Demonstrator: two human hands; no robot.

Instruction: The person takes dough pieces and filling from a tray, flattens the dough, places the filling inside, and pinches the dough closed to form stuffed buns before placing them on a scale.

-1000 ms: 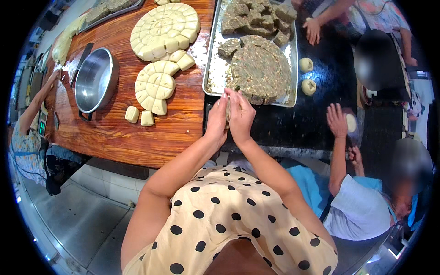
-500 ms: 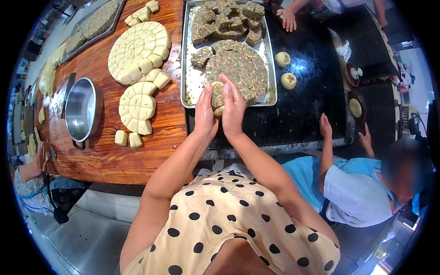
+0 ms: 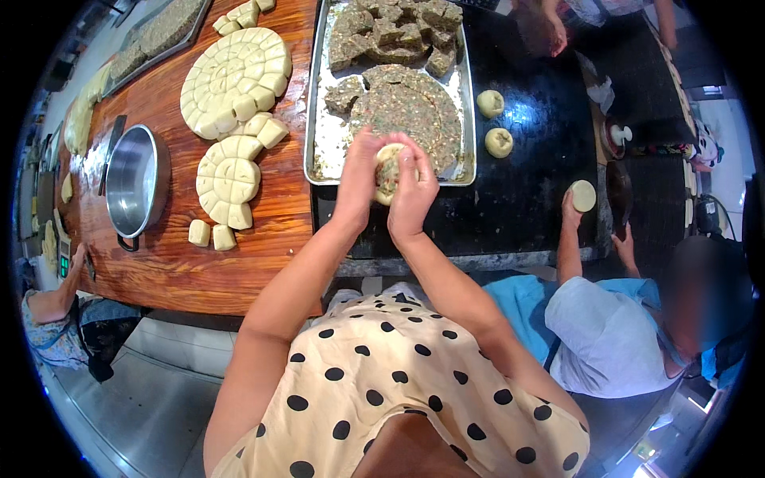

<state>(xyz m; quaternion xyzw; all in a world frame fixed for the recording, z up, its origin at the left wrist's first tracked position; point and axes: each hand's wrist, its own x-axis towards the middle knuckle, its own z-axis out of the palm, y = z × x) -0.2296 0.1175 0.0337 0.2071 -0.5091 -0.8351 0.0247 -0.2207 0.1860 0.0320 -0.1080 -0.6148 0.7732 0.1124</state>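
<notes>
Between my palms sits an unsealed dough bun (image 3: 387,174), its pale wrapper curved round a speckled brown-green filling that shows in the middle. My left hand (image 3: 358,179) presses on its left side, and my right hand (image 3: 413,187) curls over its right side with bent fingers. Both are just in front of a metal tray (image 3: 472,119), partly over its near edge. On the tray lie a round slab of the same filling (image 3: 410,111) and a heap of cut filling chunks (image 3: 390,36). Two closed round buns (image 3: 499,143) rest on the black tabletop to the right.
Scored dough rounds (image 3: 235,76) and two loose dough pieces (image 3: 224,237) lie on the wooden table (image 3: 159,275) at left, beside a steel pot (image 3: 137,179). At right a co-worker's hand (image 3: 571,209) holds a flat dough disc (image 3: 583,196). Another person's hand (image 3: 556,36) is at the far side.
My right fingers have curled inward over the bun, and its filling now faces up more plainly. The co-worker at right has lifted a dough disc. The far person's hand has moved right.
</notes>
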